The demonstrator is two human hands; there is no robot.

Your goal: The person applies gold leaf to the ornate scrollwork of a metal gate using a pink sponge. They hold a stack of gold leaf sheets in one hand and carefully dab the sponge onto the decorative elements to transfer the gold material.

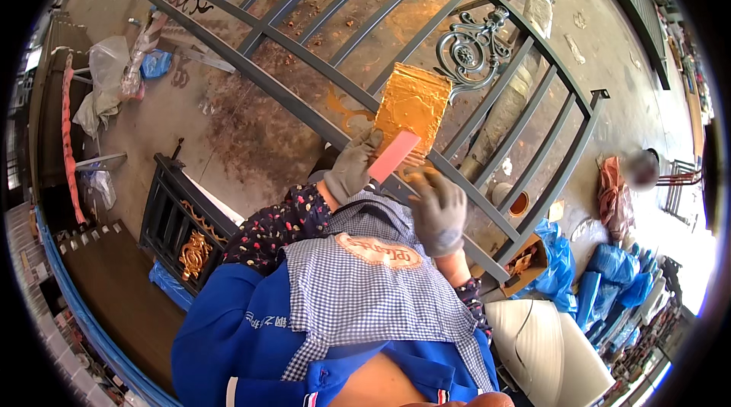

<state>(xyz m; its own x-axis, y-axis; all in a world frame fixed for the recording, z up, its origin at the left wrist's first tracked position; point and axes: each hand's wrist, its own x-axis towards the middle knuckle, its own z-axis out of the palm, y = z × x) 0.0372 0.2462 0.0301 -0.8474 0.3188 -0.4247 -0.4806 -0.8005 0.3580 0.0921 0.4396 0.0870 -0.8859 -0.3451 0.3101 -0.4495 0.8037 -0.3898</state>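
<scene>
Left hand (352,167) closed on gold panel's (415,102) lower edge; right hand (439,211) half-curled, hold unclear. Railing (320,68) beyond both; floor (251,121) extends leftward.

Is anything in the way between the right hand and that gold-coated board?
Nothing visible clearly blocks it: the gloved right hand has its fingertips just below the lower edge of the gold-coated board in the picture. The pink slab covers part of that edge, left of the fingertips. Whether they touch the board, I cannot tell.

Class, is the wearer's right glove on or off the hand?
On: the grey glove covers the right hand, and bare skin shows where it ends.
</scene>
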